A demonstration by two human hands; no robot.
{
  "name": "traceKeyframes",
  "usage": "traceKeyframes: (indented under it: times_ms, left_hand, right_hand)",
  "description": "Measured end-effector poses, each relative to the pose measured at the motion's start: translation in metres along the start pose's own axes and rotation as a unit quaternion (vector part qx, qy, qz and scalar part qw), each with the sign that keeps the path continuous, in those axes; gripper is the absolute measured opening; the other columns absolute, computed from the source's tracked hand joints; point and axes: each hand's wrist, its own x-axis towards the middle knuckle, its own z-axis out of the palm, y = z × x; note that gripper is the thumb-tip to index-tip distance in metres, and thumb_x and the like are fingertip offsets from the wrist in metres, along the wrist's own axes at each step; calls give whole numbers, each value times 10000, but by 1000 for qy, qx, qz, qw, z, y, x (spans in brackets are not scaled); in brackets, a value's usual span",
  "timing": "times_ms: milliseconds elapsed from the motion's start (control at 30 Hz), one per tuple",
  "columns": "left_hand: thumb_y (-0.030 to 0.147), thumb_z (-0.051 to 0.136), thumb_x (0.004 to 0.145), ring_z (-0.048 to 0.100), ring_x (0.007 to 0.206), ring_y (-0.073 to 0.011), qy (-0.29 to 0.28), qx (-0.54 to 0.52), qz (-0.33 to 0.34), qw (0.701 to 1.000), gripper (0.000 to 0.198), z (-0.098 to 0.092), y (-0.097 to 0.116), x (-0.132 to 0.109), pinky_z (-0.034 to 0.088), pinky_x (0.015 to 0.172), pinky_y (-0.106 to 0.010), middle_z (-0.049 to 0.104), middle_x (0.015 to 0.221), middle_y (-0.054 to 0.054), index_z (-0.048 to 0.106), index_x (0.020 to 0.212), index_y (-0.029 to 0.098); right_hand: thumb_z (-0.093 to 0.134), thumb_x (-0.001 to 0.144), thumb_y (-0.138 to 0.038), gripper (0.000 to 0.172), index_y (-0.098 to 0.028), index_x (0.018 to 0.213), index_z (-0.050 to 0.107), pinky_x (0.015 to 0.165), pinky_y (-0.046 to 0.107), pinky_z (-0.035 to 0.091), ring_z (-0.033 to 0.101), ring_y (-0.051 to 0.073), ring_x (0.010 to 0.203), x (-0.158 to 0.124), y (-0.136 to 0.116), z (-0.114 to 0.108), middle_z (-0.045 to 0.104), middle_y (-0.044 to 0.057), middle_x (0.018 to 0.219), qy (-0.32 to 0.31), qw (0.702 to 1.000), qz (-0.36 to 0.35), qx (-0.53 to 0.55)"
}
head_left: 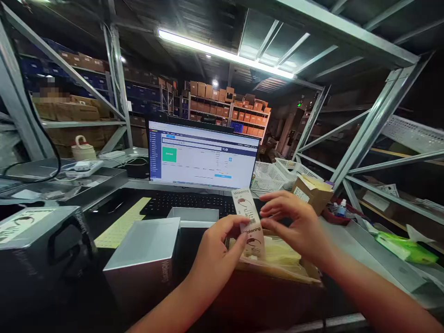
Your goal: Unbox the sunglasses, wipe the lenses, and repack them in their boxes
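Observation:
A strip of printed labels [247, 206] marked "Wakening" stands upright in front of the monitor. My left hand [222, 245] pinches it between thumb and forefinger at its left edge. Beside the strip's right edge is my right hand [291, 222], fingers apart; whether a fingertip touches the strip I cannot tell. Below both hands sits an open cardboard box [277, 286] with yellowish sheets [280, 252] inside. To the left stands a grey box [142, 245] with lettering on its side. Farther left is a dark box [45, 249] bearing a similar label on top.
A lit monitor [204, 157] and a black keyboard [187, 203] are ahead. A yellow sheet of stickers [123, 224] lies left of the keyboard. White baskets [268, 175] and a small carton [312, 192] stand behind my right hand. Metal rack posts [374, 120] rise at both sides.

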Motion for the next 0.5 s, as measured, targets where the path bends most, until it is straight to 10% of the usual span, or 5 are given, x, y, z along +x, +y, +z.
traceKeyframes:
  times_ms: [233,500]
  left_hand:
    - [268,624,892,688,935,-168,-21,14,-22,999,154,-1,5,2,541,828,-268,724,1008,-7,669,1038,254]
    - [400,746,831,737,872,-227,6,-177,-111,978,643,0,14,10,593,774,-347,734,1063,-72,374,1335,255]
  right_hand:
    - [733,844,-80,167,-208,949,756,870,300,619,700,201,1050,-30,11,14,694,103,1118,51,989,-120,-62]
    - [706,863,-59,192,-119,1038,755,838,247,630,739,186,954,-31,19,17,693,177,1160,46,979,-180,-80]
